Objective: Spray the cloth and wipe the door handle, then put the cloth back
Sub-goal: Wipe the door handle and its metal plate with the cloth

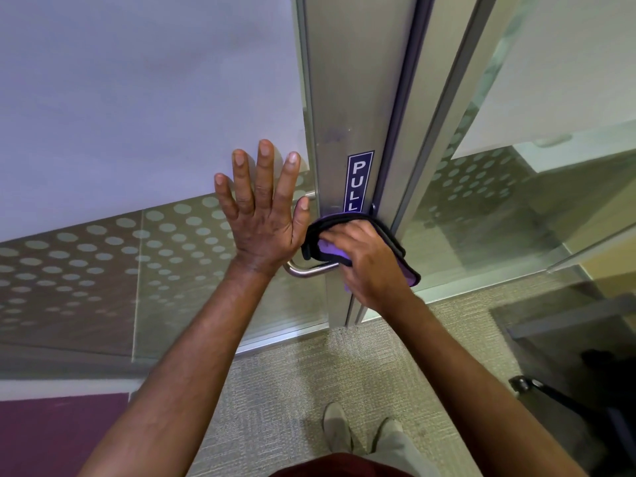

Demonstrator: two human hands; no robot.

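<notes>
Head view: right hand [370,261] clamps purple cloth [361,242] over door handle [309,270] at metal stile, below PULL sticker [358,182]. Left hand [263,215] flat, fingers spread, braced on frosted glass door [137,115]. Cloth looks soft, light, black-edged; best bunched in palm. Handle smooth steel tube, probably slick.

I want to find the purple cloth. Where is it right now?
In the head view, right of centre, the purple cloth is bunched under the right hand, against the door handle, just below the PULL sticker.
</notes>
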